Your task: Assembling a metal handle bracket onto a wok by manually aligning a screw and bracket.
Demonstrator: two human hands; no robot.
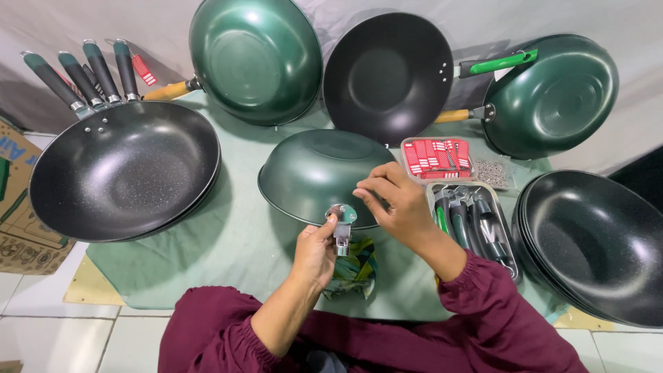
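Observation:
A green wok (314, 173) lies upside down on the pale green cloth (242, 242) in front of me. At its near rim my left hand (315, 252) pinches a small metal handle bracket (342, 222) against the pan. My right hand (394, 200) rests on the wok's rim just right of the bracket, fingertips curled toward it. Under the bracket sits a crumpled patterned cloth (353, 271).
A stack of black woks with handles (124, 169) lies left, black pans (597, 245) right. Two green woks (255, 59) (556, 93) and a black one (387, 72) lean at the back. Trays of handles (476, 221), red tags (436, 157) and screws (492, 173) sit right.

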